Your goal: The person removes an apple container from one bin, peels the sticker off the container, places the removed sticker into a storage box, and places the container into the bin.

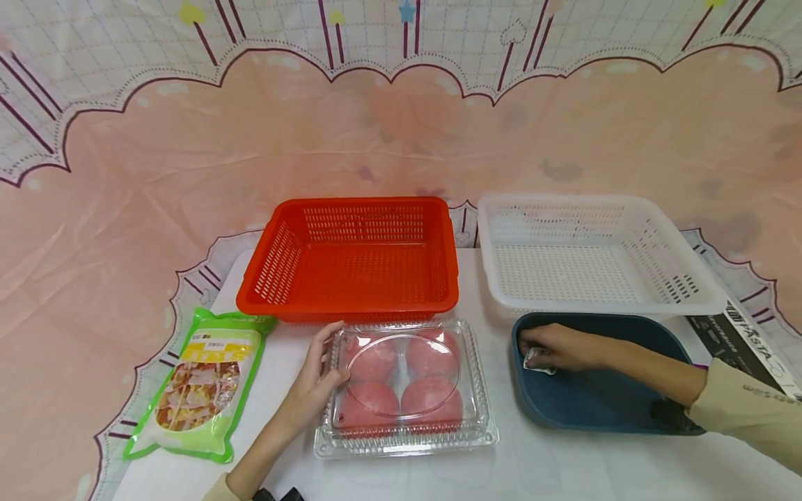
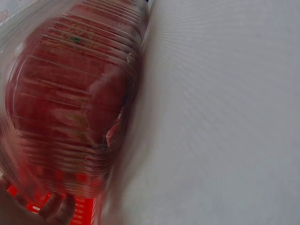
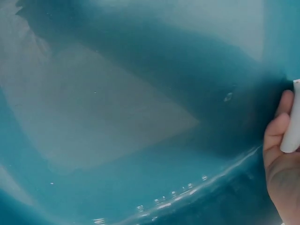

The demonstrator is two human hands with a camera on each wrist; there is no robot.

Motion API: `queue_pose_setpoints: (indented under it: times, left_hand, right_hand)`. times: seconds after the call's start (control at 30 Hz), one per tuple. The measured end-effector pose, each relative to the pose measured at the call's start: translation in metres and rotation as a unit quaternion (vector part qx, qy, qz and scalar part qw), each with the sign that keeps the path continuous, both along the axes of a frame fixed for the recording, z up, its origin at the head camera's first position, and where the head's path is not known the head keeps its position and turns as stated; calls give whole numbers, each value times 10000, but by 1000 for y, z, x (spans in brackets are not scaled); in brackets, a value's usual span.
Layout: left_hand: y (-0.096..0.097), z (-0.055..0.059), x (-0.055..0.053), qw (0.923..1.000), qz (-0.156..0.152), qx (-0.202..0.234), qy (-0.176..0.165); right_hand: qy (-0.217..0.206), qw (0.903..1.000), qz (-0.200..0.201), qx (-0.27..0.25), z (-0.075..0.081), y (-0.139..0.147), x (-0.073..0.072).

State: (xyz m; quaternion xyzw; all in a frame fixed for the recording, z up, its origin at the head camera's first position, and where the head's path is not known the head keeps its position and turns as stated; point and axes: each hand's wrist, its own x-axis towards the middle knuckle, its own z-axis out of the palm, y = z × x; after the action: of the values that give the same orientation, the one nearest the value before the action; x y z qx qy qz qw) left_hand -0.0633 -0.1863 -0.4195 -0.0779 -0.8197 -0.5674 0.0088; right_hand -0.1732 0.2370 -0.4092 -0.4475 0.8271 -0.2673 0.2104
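My left hand [image 1: 313, 383] grips the left side of a clear plastic box [image 1: 482, 417], thumb over the lid's edge and fingers along the side. Several round red fruits [image 1: 432, 400] sit under its closed lid. In the left wrist view, fingertips [image 2: 65, 208] show at the far end of the box [image 2: 89, 154]. Inside a dark blue basin [image 1: 601, 403], my right hand [image 1: 557, 346] holds a small white piece [image 1: 539, 362] with grey marks, near the left wall. The right wrist view shows that white piece [image 3: 293, 126] between curled fingers; I cannot tell its kind.
A red basket [image 1: 370, 306] stands behind the box, and a white basket [image 1: 601, 306] behind the basin. At the left lies a green food bag [image 1: 200, 396]. A black and white printed pack [image 1: 739, 348] lies beyond the basin, partly behind the right arm.
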Motion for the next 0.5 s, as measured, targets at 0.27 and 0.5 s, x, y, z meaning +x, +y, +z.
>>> queue_pose_setpoints:
  times: [0.27,0.5]
  left_hand:
    - [0,-1,0,10000,0,8,-11]
    - [1,-1,0,10000,15,9,-60]
  right_hand:
    - [13,9999,39,146,5,-1,1]
    - [380,9975,-237,548,5,-6,3]
